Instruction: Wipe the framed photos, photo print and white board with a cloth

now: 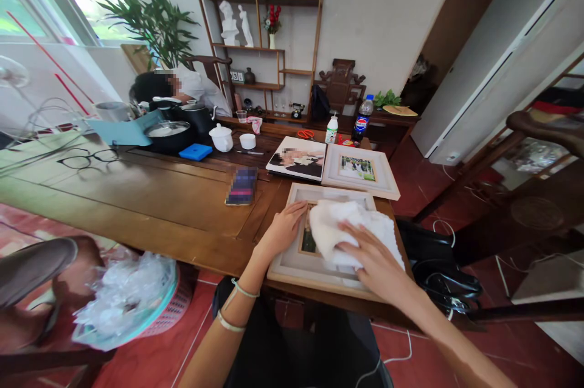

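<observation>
A white picture frame [292,266] lies flat at the near right end of the wooden table [150,199]. My left hand [281,231] rests on the frame's left border with its fingers stretched out flat. My right hand [371,257] presses down on a white cloth [342,227] that covers most of the frame's glass; its fingers lie spread over the cloth. A small part of the photo [308,243] shows between my two hands.
Beyond lie a second white frame [360,170] and an unframed photo print [298,158]. A phone [241,186], glasses [86,159], pots, a teapot [222,137] and a cola bottle [362,118] stand on the table. A person sits at the far left. A basket of plastic [128,297] stands left.
</observation>
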Available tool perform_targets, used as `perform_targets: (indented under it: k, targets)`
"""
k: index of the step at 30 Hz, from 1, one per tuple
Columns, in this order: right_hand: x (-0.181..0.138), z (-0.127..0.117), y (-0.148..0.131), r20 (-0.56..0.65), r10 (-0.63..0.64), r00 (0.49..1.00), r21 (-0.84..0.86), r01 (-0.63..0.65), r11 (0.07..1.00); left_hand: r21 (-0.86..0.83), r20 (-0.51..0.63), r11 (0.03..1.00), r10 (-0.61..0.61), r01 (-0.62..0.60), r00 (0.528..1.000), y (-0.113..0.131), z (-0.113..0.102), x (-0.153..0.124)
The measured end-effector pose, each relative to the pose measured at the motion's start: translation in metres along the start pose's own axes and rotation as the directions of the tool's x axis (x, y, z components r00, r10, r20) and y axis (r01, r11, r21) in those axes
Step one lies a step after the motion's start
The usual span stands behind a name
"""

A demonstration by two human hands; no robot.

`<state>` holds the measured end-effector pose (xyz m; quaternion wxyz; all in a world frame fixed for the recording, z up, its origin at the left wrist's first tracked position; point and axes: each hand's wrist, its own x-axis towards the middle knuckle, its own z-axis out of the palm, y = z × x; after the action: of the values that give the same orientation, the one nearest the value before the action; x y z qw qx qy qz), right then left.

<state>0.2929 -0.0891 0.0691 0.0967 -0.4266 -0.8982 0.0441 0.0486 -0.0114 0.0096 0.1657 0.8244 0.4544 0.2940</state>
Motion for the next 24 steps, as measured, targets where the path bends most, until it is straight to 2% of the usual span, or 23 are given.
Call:
perform_targets:
  k: [4, 7, 10, 13, 16, 18, 21, 24]
  targets:
    - [0.028, 0.003, 0.047, -0.193, 0.105, 0.976, -0.186, -0.142, 0.972, -0.007, 0.001, 1.000, -0.014, 0.014, 1.000, 0.001, -0.001, 0.000]
    - [0.046, 0.003, 0.062, -0.214, 0.190, 0.958, -0.213, -0.236, 0.948, -0.007, -0.002, 1.000, -0.020, 0.020, 1.000, 0.001, -0.001, 0.000]
    - [0.050, 0.005, 0.045, -0.074, 0.174, 0.982, -0.172, -0.185, 0.968, -0.010, -0.007, 1.000, -0.021, 0.021, 1.000, 0.001, 0.000, 0.000]
    - [0.033, -0.002, 0.005, 0.070, 0.061, 0.996, -0.048, -0.057, 0.997, -0.015, -0.011, 0.999, -0.029, 0.028, 1.000, 0.000, 0.001, 0.000]
    - [0.007, -0.018, -0.033, 0.197, -0.068, 0.978, 0.113, 0.046, 0.993, -0.011, -0.006, 0.999, -0.030, 0.030, 1.000, -0.001, 0.001, 0.000]
    - [-0.005, -0.026, -0.045, 0.245, -0.101, 0.964, 0.174, 0.058, 0.983, -0.006, -0.003, 1.000, -0.026, 0.026, 1.000, -0.001, 0.001, 0.000]
    - [-0.010, -0.027, -0.038, 0.224, -0.046, 0.974, 0.139, 0.015, 0.990, -0.003, -0.005, 1.000, -0.018, 0.018, 1.000, -0.001, 0.001, 0.001]
    - [0.002, -0.015, -0.007, 0.124, 0.049, 0.991, -0.001, -0.049, 0.999, -0.003, -0.009, 1.000, -0.017, 0.017, 1.000, -0.001, 0.001, 0.001]
